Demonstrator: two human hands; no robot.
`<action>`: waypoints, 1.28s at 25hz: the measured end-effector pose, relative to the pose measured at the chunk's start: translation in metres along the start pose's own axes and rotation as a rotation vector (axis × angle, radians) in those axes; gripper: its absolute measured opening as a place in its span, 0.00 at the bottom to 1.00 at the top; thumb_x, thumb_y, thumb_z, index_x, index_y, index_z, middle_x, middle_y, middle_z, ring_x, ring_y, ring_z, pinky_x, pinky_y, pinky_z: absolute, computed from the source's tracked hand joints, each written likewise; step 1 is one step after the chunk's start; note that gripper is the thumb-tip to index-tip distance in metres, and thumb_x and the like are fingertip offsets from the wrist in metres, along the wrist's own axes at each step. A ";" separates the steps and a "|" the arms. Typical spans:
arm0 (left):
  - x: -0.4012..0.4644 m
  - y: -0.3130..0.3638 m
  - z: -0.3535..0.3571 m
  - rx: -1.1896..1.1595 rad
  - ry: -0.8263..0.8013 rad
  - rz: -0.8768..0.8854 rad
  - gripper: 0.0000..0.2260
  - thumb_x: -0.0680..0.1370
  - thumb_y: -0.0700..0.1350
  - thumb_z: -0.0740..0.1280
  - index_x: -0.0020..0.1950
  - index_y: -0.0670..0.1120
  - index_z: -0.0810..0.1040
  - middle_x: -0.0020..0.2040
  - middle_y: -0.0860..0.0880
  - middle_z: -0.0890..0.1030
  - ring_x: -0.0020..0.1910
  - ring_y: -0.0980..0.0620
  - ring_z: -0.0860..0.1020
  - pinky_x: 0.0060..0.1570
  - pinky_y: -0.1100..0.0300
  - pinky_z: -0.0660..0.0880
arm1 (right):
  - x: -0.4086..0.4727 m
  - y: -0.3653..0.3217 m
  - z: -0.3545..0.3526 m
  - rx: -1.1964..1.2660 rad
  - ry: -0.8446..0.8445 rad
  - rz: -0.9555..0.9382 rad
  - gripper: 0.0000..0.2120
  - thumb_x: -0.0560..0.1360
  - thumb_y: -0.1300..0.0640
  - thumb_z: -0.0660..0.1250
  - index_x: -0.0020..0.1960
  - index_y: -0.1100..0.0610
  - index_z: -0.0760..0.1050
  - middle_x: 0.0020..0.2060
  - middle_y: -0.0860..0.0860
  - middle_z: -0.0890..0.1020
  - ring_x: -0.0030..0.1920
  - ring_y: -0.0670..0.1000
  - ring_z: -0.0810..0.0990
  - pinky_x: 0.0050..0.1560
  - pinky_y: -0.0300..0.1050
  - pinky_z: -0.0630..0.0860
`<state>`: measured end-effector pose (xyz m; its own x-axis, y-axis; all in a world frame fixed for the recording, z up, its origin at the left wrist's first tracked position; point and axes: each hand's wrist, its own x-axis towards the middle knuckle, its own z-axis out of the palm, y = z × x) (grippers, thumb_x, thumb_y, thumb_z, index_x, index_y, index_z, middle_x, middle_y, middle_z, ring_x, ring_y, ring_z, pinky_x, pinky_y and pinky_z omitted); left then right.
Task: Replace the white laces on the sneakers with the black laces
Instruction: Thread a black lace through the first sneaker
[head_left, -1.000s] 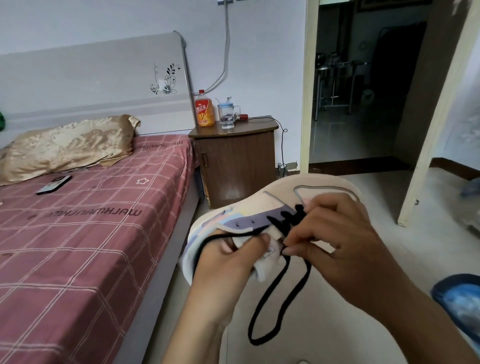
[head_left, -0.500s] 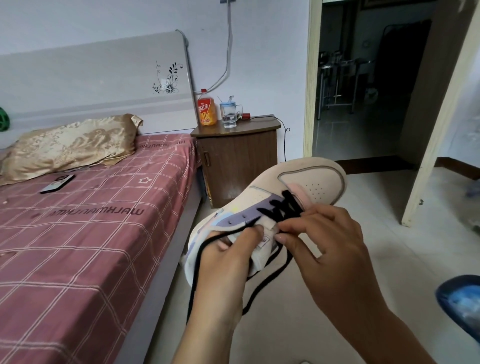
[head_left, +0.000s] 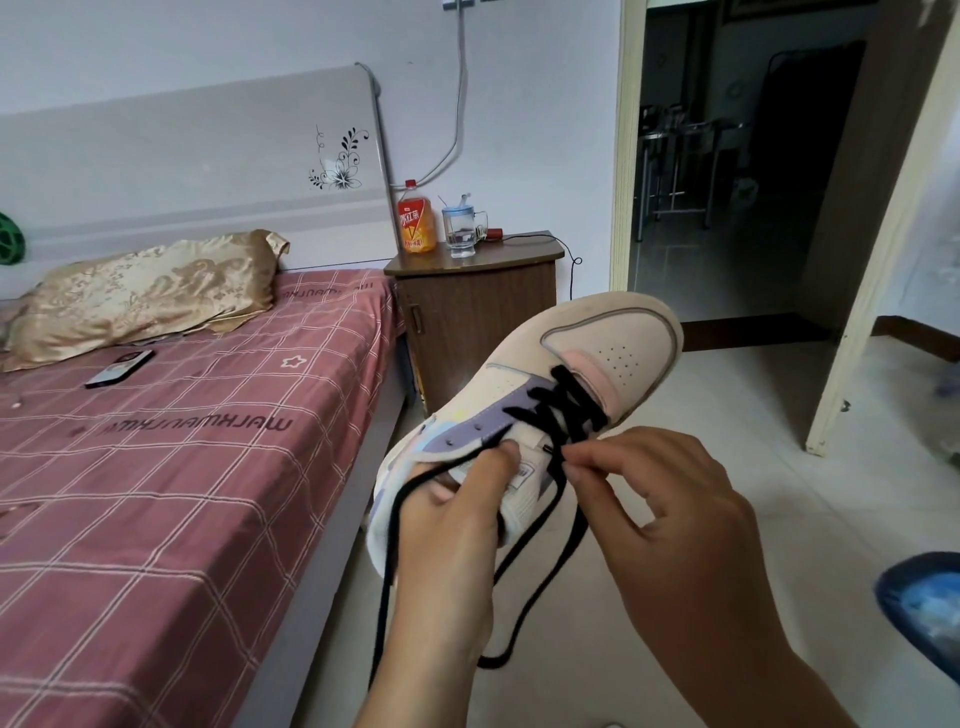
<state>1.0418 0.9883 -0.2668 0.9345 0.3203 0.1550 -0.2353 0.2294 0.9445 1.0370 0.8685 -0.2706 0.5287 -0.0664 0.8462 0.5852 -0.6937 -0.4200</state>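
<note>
A cream sneaker (head_left: 613, 338) with purple and pink panels is held in the air, toe pointing up and away. A black lace (head_left: 571, 402) crosses its lower eyelets, and both loose ends hang down below the shoe. My left hand (head_left: 452, 530) grips the sneaker's heel and collar, thumb pressing one lace strand against the tongue. My right hand (head_left: 670, 509) pinches the other lace strand at an eyelet on the shoe's right side. No white lace shows.
A bed (head_left: 156, 467) with a red checked sheet, a gold pillow and a phone lies at left. A wooden nightstand (head_left: 478, 301) carries a bottle and a jug. An open doorway (head_left: 727, 182) is behind; a blue object (head_left: 924, 603) sits at lower right on the tiled floor.
The sneaker has risen and tilted, so its toe is in full view. My right hand has slid back off the laced part toward the eyelet. The hanging loop has straightened.
</note>
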 end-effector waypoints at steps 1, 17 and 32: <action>-0.001 0.000 0.000 0.014 0.000 -0.008 0.05 0.65 0.48 0.70 0.36 0.49 0.77 0.35 0.46 0.72 0.35 0.49 0.70 0.35 0.57 0.69 | 0.000 -0.002 0.001 0.017 0.012 0.012 0.10 0.72 0.53 0.64 0.44 0.56 0.82 0.39 0.48 0.83 0.43 0.51 0.80 0.45 0.46 0.75; -0.001 0.007 -0.013 0.250 -0.270 0.102 0.08 0.72 0.45 0.70 0.44 0.59 0.83 0.38 0.57 0.84 0.36 0.64 0.80 0.31 0.74 0.70 | 0.019 0.023 -0.008 0.073 -0.102 -0.205 0.07 0.70 0.51 0.67 0.39 0.54 0.82 0.45 0.31 0.74 0.54 0.48 0.68 0.49 0.53 0.73; -0.003 0.013 -0.024 0.196 -0.462 -0.017 0.10 0.75 0.36 0.67 0.42 0.49 0.85 0.36 0.52 0.82 0.36 0.59 0.79 0.34 0.69 0.73 | 0.018 0.028 -0.011 -0.117 -0.211 -0.512 0.20 0.72 0.44 0.64 0.50 0.60 0.83 0.45 0.53 0.84 0.46 0.54 0.81 0.48 0.49 0.71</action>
<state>1.0298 1.0127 -0.2615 0.9687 -0.1331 0.2095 -0.2060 0.0397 0.9777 1.0563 0.8398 -0.2633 0.3137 0.4363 0.8433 0.7339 -0.6750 0.0762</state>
